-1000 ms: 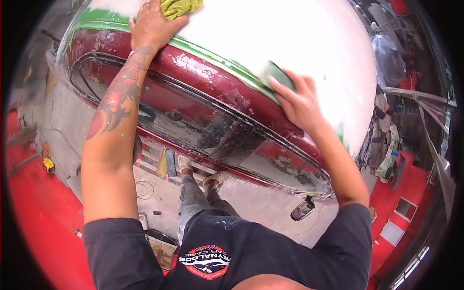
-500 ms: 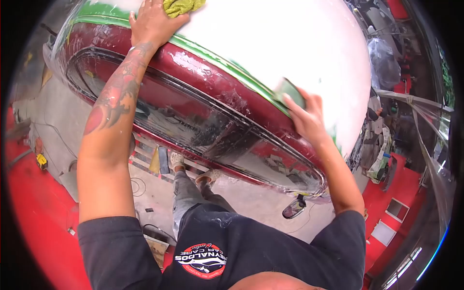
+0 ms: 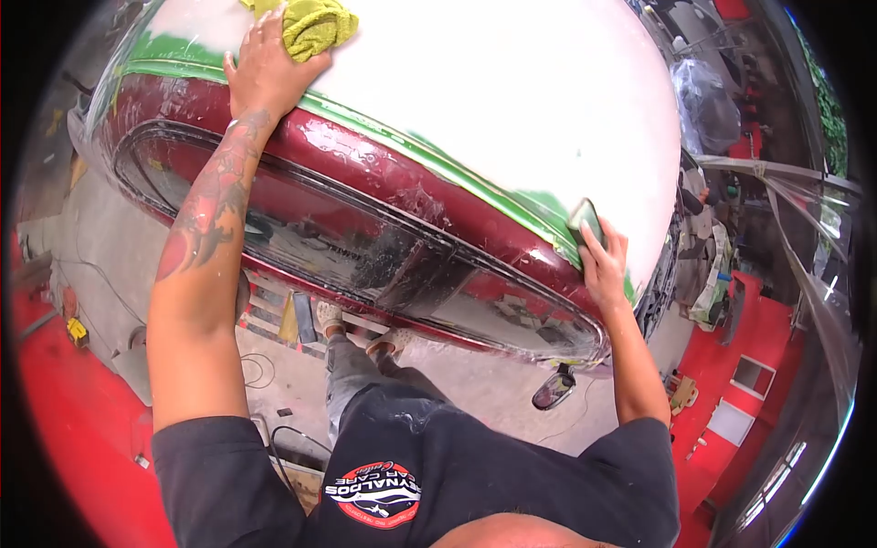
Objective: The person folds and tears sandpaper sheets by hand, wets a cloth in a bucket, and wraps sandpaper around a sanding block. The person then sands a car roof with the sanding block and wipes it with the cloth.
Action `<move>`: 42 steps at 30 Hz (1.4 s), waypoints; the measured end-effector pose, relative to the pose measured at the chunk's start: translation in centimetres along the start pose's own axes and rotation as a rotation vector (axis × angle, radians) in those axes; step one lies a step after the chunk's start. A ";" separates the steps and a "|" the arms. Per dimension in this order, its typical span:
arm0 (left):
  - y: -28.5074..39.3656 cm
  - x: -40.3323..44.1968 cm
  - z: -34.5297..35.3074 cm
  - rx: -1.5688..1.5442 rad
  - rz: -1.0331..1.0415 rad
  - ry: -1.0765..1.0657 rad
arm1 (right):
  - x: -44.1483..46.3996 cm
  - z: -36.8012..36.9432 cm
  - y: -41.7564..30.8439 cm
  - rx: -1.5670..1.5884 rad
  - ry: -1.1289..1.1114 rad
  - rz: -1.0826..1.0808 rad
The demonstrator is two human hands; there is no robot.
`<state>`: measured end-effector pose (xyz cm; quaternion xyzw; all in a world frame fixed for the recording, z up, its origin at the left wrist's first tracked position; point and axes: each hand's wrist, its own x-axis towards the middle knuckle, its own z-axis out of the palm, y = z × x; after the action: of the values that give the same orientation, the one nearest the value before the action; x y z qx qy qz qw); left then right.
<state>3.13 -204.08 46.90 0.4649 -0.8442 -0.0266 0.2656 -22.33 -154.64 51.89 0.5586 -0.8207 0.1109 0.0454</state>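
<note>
Left hand: half-spread against yellow-green cloth; grip unclear
Right hand: pinches flat pad at car roof's right edge

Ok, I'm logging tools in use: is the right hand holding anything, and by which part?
The right hand holds a flat, dark-edged pad by its near end; the far end sticks out past the grip.

The left hand is laid at far left, thumb spread; the right hand is curled at right
</note>
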 end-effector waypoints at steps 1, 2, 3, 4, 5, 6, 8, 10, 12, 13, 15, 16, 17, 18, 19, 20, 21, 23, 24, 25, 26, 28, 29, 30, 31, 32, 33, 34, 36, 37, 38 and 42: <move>0.2 0.1 -0.4 -0.027 -0.011 -0.020 | 2.1 0.2 -2.1 0.046 -0.008 -0.065; 0.2 0.3 -0.5 -0.029 -0.003 -0.014 | 5.1 0.8 -4.4 0.090 -0.006 -0.139; 0.0 0.2 -0.5 -0.019 -0.021 -0.046 | 8.6 2.3 -7.4 0.104 0.035 -0.216; 0.0 0.1 -0.5 -0.016 -0.032 -0.081 | 12.4 4.6 -10.4 0.153 0.106 -0.325; 0.0 0.3 -0.7 -0.012 -0.049 -0.118 | 16.5 6.7 -13.8 0.254 0.147 -0.452; 0.2 0.4 -0.9 -0.024 -0.041 -0.125 | 19.1 8.7 -17.3 0.144 0.212 -0.450; 0.4 0.4 -1.0 -0.061 -0.017 -0.060 | 23.1 10.2 -22.6 0.087 0.224 -0.321; -0.3 0.4 -0.3 -0.046 0.026 -0.060 | 22.2 9.3 -21.6 0.130 0.208 -0.259; -0.3 0.6 -0.4 -0.035 -0.029 -0.100 | 19.3 8.4 -17.2 0.142 0.229 -0.191; -0.1 0.6 -0.7 -0.039 -0.029 -0.111 | 17.2 7.3 -13.9 0.109 0.265 -0.107; -0.2 0.5 -0.6 -0.034 -0.019 -0.106 | 10.9 5.3 -5.6 -0.025 0.318 0.113; -0.1 0.6 -0.4 -0.025 -0.020 -0.096 | 7.3 4.8 -1.5 -0.130 0.301 0.294; 0.0 0.6 -0.4 -0.019 -0.014 -0.083 | 4.1 4.2 2.6 -0.226 0.359 0.361; 0.0 0.6 -0.4 -0.024 -0.003 -0.083 | 1.1 3.0 6.1 -0.254 0.271 0.579; 0.0 0.6 -0.4 -0.006 -0.006 -0.086 | 0.0 1.9 6.5 -0.329 0.249 0.884; 0.0 0.5 -0.4 0.011 -0.017 -0.085 | -0.3 0.9 6.6 -0.404 0.224 1.181; 0.8 0.4 -1.3 0.027 -0.029 -0.116 | 0.9 1.0 6.3 -0.337 0.188 1.181; -0.1 0.3 -0.6 0.011 0.003 -0.097 | 4.3 3.1 3.5 -0.262 0.215 1.009; -0.5 0.6 -0.2 0.003 0.022 -0.075 | 6.8 5.1 1.0 -0.359 0.187 0.762; -0.4 0.6 -0.3 -0.009 0.030 -0.074 | 10.2 5.1 -4.2 -0.286 0.364 0.473; -0.4 0.6 -0.5 -0.019 0.039 -0.072 | 12.9 6.0 -8.0 -0.234 0.459 0.307; -0.1 0.7 -0.8 -0.031 0.042 -0.074 | 16.1 9.2 -13.7 -0.074 0.506 0.275; 0.4 0.7 -1.1 -0.044 0.065 -0.069 | 15.6 8.0 -13.4 -0.087 0.521 0.294; 0.7 0.6 -1.5 -0.062 0.047 -0.075 | 14.8 7.0 -13.0 -0.096 0.439 0.302; 0.8 0.4 -1.7 -0.076 0.026 -0.086 | 13.9 6.5 -12.5 -0.099 0.351 0.309; 0.3 0.5 -1.4 -0.078 0.041 -0.089 | 12.3 5.8 -10.0 -0.144 0.388 0.335; -0.4 0.7 -0.9 -0.094 0.044 -0.089 | 9.7 4.9 -5.9 -0.188 0.422 0.362; -0.6 0.7 -0.5 -0.111 0.044 -0.086 | 6.3 5.4 -0.9 -0.214 0.491 0.361; -0.6 0.7 -0.3 -0.106 0.041 -0.092 | -1.1 2.3 6.4 -0.190 0.398 0.690; -1.4 0.9 0.4 -0.113 0.070 -0.073 | -5.4 2.6 11.3 -0.330 0.258 1.021; -1.9 1.2 0.7 -0.119 0.102 -0.053 | -9.2 1.2 14.0 -0.168 0.261 1.250; -2.1 1.3 0.8 -0.115 0.054 -0.070 | -6.9 1.4 12.7 -0.097 0.338 1.023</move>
<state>3.81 -206.43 46.12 0.4246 -0.8623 -0.0840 0.2629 -31.43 -144.29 47.47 0.0592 -0.9735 0.1689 0.1426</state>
